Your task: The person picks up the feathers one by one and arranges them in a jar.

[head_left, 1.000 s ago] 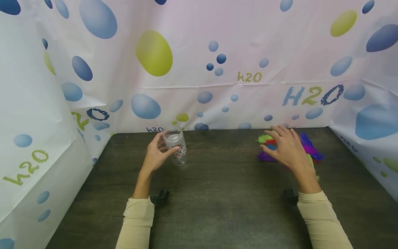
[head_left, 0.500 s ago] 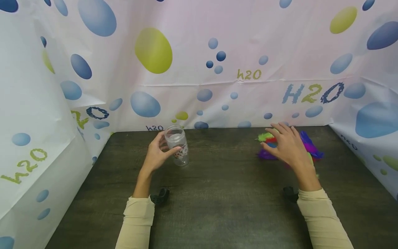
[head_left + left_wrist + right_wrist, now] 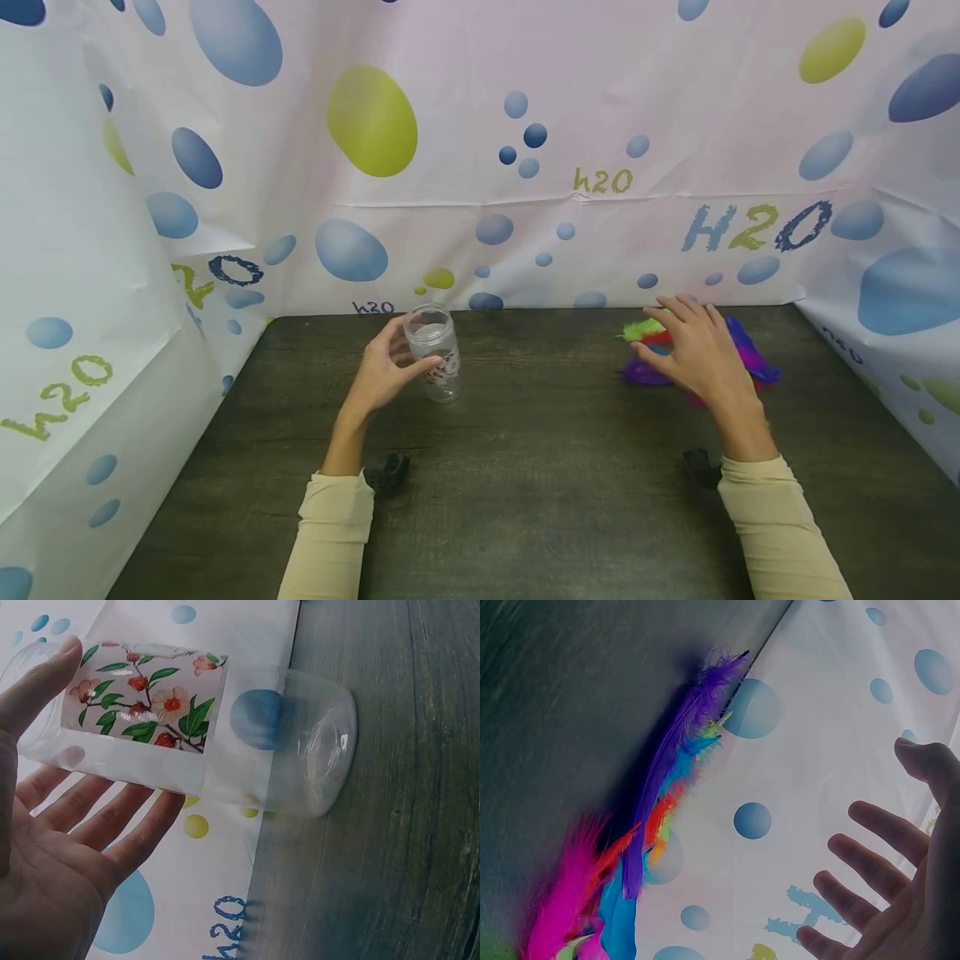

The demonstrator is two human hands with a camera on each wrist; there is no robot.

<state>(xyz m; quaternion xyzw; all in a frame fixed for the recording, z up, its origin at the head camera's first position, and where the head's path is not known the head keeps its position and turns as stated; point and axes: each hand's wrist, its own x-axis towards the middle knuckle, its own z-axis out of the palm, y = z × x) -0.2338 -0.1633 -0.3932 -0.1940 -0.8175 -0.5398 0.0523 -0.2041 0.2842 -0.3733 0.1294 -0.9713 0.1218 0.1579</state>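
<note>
My left hand holds a clear jar by its side, thumb in front and fingers behind. The jar stands upright with its open mouth up, and a floral print wraps its middle. In the left wrist view the hand has its fingers along one side of the jar. Over at the right, my right hand hovers above a pile of coloured feathers, partly hiding them. The right wrist view has this hand with spread fingers, apart from the purple, blue, red and pink feathers.
A dark wood-grain table spreads beneath both hands. White sheeting with blue and green spots rises behind it and along both sides. A dark wrist device is on the left forearm and another on the right.
The left hand and the jar have shifted slightly to the right. The right hand stays over the feathers, with hardly any movement.
</note>
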